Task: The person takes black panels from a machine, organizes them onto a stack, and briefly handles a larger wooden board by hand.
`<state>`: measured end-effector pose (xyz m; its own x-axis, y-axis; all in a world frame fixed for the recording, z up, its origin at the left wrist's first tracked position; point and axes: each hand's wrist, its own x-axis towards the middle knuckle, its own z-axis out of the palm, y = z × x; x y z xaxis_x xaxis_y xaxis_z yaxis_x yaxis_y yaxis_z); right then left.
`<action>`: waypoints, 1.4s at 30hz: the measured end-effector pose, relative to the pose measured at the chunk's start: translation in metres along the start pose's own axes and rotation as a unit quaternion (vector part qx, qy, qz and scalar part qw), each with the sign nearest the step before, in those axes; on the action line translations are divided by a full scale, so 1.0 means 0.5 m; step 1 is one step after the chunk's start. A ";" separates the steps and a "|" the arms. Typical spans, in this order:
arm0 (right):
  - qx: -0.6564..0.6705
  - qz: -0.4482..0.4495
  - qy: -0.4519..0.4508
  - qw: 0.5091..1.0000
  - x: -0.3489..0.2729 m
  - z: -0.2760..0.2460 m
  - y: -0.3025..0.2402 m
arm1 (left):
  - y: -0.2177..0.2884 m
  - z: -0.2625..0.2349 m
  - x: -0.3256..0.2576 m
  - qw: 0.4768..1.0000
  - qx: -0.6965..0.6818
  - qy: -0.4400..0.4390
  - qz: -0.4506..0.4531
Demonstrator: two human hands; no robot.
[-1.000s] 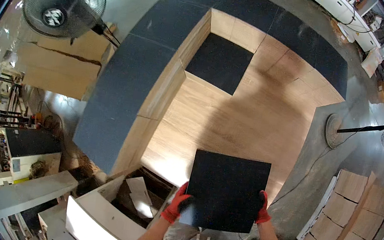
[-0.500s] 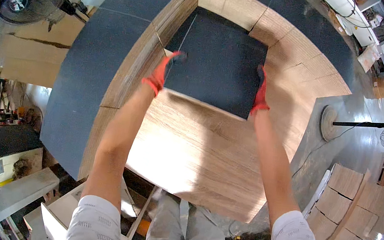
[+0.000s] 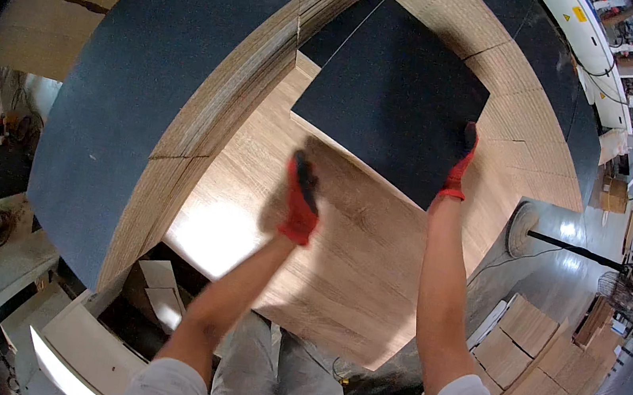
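Before me sits the panel (image 3: pixel 401 101), with stacks (image 3: pixel 151 88) left of and behind it (the board (image 3: pixel 353 282) reaches nearer me); a fan (image 3: pixel 575 249) stands right.

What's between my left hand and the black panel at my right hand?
In the head view, only bare, shadowed wood-grain board shows between your left hand and the black panel.

Woodworking workshop or factory, by its stacked panels (image 3: pixel 149 72) and white machine (image 3: pixel 591 54)
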<state>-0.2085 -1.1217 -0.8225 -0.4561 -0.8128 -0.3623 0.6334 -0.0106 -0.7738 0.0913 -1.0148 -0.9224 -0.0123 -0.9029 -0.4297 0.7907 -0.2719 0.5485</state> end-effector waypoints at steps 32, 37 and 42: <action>-0.027 0.005 -0.097 0.995 0.161 0.128 0.000 | -0.008 0.481 0.275 0.955 0.068 0.267 0.108; -0.024 0.001 -0.064 0.998 0.187 0.117 -0.009 | -0.012 0.498 0.270 0.960 0.042 0.243 0.131; -0.028 -0.010 -0.086 0.996 0.170 0.149 -0.014 | 0.002 0.488 0.281 0.962 0.021 0.226 0.152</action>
<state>-0.2053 -1.2341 -0.8094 -0.3509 -0.9005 -0.2567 0.5873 0.0019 -0.8094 -0.0591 -1.2232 -0.8071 0.4900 -0.7083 -0.5082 0.6904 -0.0407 0.7223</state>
